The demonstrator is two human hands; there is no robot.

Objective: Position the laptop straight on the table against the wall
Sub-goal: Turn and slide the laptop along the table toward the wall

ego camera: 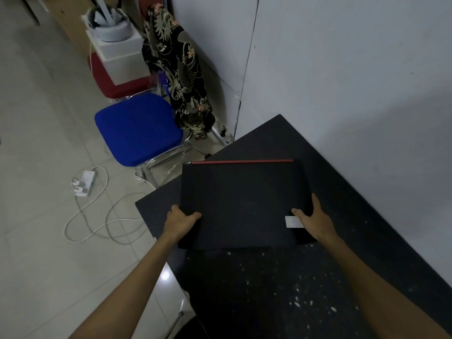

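On the tiled floor (pixel 36 118) at far left: a white power strip (pixel 84 183) with plugs in it and a white cable (pixel 102 231) looped loosely beside it. Further right, a blue chair (pixel 137 129) just off the worktop's far left corner, with a red chair (pixel 107 81) behind it carrying a white box (pixel 119 57), and a dark patterned cloth (pixel 176 69) draped over the blue chair's back. Left hand (pixel 179 222) clamped on the laptop's left edge near its front corner, thumb on the lid, fingers tucked under and out of sight. Closed black laptop (pixel 242 204) with a red strip (pixel 242 161) along its far edge, lying at the far left part of the black worktop (pixel 342 192), skewed to the worktop's edges and well apart from the wall (pixel 342 81). White sticker (pixel 292 221) on the lid near the front right corner. Right hand (pixel 314 220) gripping the laptop's right edge, thumb on the lid beside the sticker, fingers (pixel 315 201) wrapped along the side. White specks scattered over the worktop's near part.
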